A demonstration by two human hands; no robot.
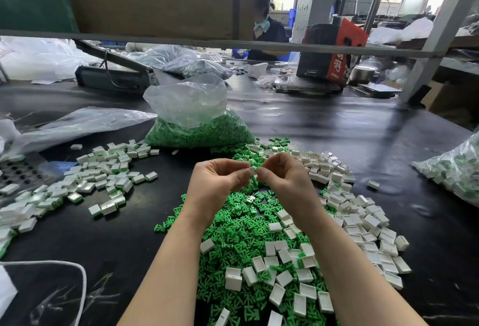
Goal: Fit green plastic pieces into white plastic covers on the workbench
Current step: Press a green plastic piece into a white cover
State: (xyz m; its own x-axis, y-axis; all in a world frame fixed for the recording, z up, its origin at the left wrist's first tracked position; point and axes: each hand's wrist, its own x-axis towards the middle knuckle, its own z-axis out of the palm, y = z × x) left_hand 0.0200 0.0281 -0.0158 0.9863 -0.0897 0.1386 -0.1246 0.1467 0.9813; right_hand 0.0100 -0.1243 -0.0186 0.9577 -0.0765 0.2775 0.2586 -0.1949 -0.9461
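Hands meet mid-bench: left hand and right hand both pinch one white cover above green pieces. Assembled pile lies left, loose covers right; dark workbench bare beyond.

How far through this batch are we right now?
Done: a pile of assembled covers lies on the left. In hand: left hand and right hand pinch one white cover between them. Left: loose green pieces, empty covers and a full bag of green pieces.
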